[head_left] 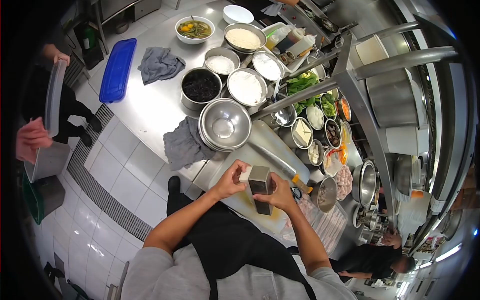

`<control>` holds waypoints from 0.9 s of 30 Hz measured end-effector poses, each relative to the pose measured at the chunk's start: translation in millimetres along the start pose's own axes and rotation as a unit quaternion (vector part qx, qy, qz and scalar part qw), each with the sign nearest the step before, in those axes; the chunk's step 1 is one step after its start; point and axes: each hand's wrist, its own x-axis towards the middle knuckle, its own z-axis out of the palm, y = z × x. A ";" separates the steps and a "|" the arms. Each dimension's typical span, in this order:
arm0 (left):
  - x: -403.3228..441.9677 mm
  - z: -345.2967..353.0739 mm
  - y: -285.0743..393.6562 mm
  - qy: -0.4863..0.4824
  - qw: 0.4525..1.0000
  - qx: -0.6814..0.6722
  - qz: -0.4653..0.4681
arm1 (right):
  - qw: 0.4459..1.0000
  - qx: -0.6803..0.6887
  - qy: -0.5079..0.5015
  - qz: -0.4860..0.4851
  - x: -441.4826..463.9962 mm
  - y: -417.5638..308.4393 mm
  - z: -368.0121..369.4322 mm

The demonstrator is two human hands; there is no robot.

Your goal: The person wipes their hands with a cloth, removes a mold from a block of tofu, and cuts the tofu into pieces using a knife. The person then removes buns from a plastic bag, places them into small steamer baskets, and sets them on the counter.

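Observation:
Both hands hold a small rectangular metal box (259, 173) above the near edge of the worktop. My left hand (230, 183) is closed at its left side, fingers around a white block-like part (245, 174); I cannot tell whether this is a lid or a separate piece. My right hand (278, 194) wraps the box from the right, thumb across its front. Beneath them lies a pale cutting board (235, 207). Just beyond sits a stack of steel bowls (225, 124), with a grey cloth (185, 145) to its left.
Pans of white powder (245, 86) and a pot of dark food (201, 88) stand farther back. Vegetable containers (315, 116) line the right beneath a metal shelf post (345, 85). Raw meat (320, 227) lies at right. One person holds a plastic lid (55, 97); another person (372, 260) is at lower right.

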 end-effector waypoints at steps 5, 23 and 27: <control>0.3 1.3 -1.9 0.008 1.000 -0.002 0.005 | 1.000 0.011 0.004 0.001 -0.8 -2.9 0.1; -2.3 5.6 -35.2 -0.081 0.973 -0.003 -0.214 | 0.968 0.219 0.046 0.112 22.1 -14.8 -6.2; -8.8 4.2 -28.9 -0.083 0.967 -0.031 -0.240 | 0.969 0.192 0.029 0.154 25.6 -17.0 -2.1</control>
